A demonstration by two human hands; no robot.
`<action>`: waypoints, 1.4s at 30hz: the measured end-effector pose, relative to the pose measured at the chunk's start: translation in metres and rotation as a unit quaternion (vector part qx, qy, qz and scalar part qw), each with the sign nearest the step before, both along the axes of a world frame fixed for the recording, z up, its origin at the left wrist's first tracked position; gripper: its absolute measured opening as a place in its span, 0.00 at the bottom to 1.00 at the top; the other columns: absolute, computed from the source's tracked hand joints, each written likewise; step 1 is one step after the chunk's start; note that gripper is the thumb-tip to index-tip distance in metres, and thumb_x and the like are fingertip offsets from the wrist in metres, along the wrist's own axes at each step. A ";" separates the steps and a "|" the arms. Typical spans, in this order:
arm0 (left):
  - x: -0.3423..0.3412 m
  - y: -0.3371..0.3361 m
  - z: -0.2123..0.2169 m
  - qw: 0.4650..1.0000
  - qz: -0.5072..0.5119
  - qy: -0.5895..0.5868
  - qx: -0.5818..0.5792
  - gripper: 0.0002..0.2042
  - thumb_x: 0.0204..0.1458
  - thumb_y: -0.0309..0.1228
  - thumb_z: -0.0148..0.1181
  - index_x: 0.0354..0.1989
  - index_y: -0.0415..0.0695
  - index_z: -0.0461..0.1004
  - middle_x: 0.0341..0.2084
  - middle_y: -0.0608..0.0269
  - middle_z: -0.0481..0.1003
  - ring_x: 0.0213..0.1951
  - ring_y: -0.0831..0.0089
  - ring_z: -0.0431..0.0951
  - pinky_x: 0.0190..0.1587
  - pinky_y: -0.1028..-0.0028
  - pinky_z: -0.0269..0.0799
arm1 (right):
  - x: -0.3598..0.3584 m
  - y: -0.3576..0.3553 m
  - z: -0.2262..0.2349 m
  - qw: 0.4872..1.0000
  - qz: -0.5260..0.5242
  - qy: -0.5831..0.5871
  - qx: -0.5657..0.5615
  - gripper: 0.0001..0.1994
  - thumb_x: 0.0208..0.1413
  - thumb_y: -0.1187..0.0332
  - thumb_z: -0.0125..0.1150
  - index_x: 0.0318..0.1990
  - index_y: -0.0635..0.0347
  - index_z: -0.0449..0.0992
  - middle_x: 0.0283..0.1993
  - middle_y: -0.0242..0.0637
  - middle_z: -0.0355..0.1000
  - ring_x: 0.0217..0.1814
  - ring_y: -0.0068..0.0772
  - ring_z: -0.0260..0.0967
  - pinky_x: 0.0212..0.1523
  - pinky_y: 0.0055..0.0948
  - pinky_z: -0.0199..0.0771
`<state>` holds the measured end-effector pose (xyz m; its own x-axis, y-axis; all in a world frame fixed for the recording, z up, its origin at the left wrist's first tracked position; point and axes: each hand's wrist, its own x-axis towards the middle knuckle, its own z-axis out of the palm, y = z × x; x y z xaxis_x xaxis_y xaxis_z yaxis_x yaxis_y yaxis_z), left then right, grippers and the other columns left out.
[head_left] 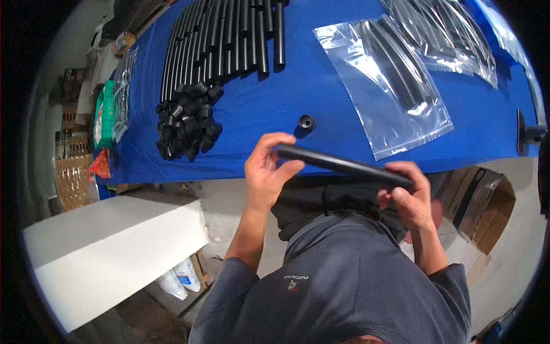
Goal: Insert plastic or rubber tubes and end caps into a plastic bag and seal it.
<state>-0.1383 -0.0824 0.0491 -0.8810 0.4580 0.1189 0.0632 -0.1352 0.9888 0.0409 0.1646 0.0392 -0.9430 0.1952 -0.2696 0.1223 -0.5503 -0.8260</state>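
Observation:
A black tube (344, 165) is held level between my two hands, just over the near edge of the blue-covered table (252, 109). My left hand (268, 172) grips its left end between thumb and fingers. At the other end, my right hand (408, 192) has its fingers closed round the tube. One black round cap (307, 122) with a hole in its middle lies on the cloth beyond the tube. To the left is a pile of black caps (189, 120). Rows of black tubes (229, 40) lie behind that pile.
Clear plastic bags (384, 86) with black tubes inside lie at the right. A green package (105, 114) sits at the table's left edge. A white block-like surface (120, 246) stands at lower left, and an open cardboard box (487, 206) is below the table at right.

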 end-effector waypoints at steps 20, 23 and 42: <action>-0.032 0.055 -0.051 0.924 0.028 0.320 -0.206 0.18 0.47 0.28 0.70 0.48 0.39 0.78 0.42 0.51 0.80 0.44 0.52 0.80 0.49 0.61 0.76 | -0.100 0.004 0.125 0.657 0.067 0.173 0.731 0.10 0.52 0.75 0.66 0.39 0.63 0.72 0.30 0.43 0.70 0.28 0.46 0.72 0.29 0.39 0.73; -0.035 0.050 -0.056 0.914 0.025 0.352 -0.202 0.21 0.44 0.27 0.73 0.48 0.36 0.77 0.42 0.49 0.80 0.45 0.52 0.80 0.47 0.61 0.77 | -0.130 -0.015 0.146 0.656 0.087 0.247 0.708 0.12 0.51 0.71 0.68 0.40 0.63 0.72 0.31 0.42 0.70 0.32 0.44 0.73 0.32 0.40 0.74; -0.034 0.062 -0.040 0.929 -0.013 0.317 -0.190 0.19 0.46 0.23 0.71 0.49 0.39 0.77 0.43 0.51 0.78 0.45 0.54 0.78 0.50 0.62 0.75 | -0.205 -0.064 0.112 0.805 0.074 0.409 0.423 0.13 0.60 0.68 0.61 0.26 0.60 0.68 0.16 0.38 0.62 0.15 0.44 0.63 0.17 0.39 0.61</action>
<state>-0.1721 -0.0202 0.0089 -0.6766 0.5936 0.4358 0.6514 0.2065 0.7301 -0.1639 0.1009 0.1516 -0.7673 -0.1476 0.6241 -0.6406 0.2212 -0.7353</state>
